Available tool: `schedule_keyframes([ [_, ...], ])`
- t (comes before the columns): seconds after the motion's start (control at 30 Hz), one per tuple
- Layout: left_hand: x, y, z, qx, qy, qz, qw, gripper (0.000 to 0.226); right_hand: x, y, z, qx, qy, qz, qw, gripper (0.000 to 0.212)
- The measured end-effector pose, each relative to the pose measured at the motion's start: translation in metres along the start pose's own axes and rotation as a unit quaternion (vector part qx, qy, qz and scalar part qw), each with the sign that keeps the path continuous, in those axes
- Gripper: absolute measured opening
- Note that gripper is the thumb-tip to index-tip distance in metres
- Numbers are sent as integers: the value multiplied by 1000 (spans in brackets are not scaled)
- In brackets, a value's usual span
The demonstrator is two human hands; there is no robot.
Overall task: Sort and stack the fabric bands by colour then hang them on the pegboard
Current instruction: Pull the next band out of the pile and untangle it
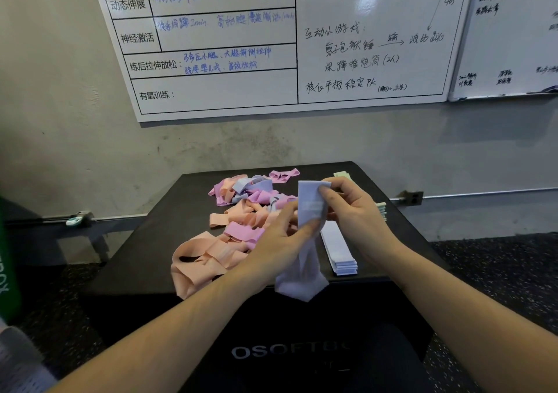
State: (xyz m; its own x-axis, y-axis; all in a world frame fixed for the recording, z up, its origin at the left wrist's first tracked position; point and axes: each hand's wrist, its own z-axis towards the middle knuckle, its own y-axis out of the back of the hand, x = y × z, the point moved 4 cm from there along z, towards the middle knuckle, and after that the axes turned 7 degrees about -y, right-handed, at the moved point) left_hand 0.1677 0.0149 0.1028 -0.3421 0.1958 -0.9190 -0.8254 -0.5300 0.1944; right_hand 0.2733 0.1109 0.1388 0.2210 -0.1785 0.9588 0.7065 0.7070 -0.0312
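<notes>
Two hands in view: both raised over the black bench (145,241), sharing one lavender band (311,211).
Far left: green upright object (7,259) at the frame edge, only partly seen.
Wall, upper: large whiteboard (241,90) with a printed grid and handwriting; second whiteboard (507,54) just beside it on the right.
Loose pile: unsorted fabric bands (232,226) in peach, pink and lavender, tangled across the left and middle of the bench; one peach loop hangs over the near left edge.
Left hand (283,241): fingers curled, thumb pressed on the lower middle of the lavender band, pinching it.
Lavender band: held upright between the hands, above the bench; top end stands free near the right fingertips, lower end droops past the near bench edge.
Right hand (353,208): fingers bent, fingertips gripping the upper right edge of the band.
Lavender stack (339,247): flat sorted bands lying lengthwise on the bench, just right of the held band, under the right wrist.
Pale green stack (382,208): flat behind the right hand, mostly hidden by it.
Bench front: grey lettering, partly legible.
</notes>
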Motion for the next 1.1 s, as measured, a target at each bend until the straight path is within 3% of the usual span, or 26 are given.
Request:
schedule_keyframes([
  [0.17, -3, -1, 1, 18, -35, 64, 997, 15, -2, 2, 2, -2, -1, 10, 1000, 17],
  [0.4, 4, -13, -5, 1, 2, -15, 1000, 22, -16, -1, 3, 9, -40, 26, 999, 9],
  [0.5, 5, -9, -7, -28, 20, -17, 999, 17, -28, 1, -3, 5, -75, 23, 997, 25],
  [0.63, 10, -1, -3, -107, 39, -74, 991, 11, -48, 1, -20, 75, -119, -14, 990, 41],
  [0.8, 20, 4, 0, -157, 87, -108, 978, 17, -61, 1, -33, 96, -118, -90, 984, 12],
  [0.9, 24, -10, -7, -132, 195, -238, 942, 53, -60, 1, -32, 89, -124, -72, 986, 12],
  [0.93, 24, -13, -12, -112, 219, -253, 936, 55, -60, 1, -31, 88, -126, -70, 986, 11],
  [1.0, 26, -17, -20, -70, 203, -237, 947, 34, -62, 3, -28, 79, -120, -70, 987, 9],
  [1.1, 28, -16, -25, -91, 165, -188, 964, 23, -63, 4, -28, 72, -112, -59, 989, 13],
])
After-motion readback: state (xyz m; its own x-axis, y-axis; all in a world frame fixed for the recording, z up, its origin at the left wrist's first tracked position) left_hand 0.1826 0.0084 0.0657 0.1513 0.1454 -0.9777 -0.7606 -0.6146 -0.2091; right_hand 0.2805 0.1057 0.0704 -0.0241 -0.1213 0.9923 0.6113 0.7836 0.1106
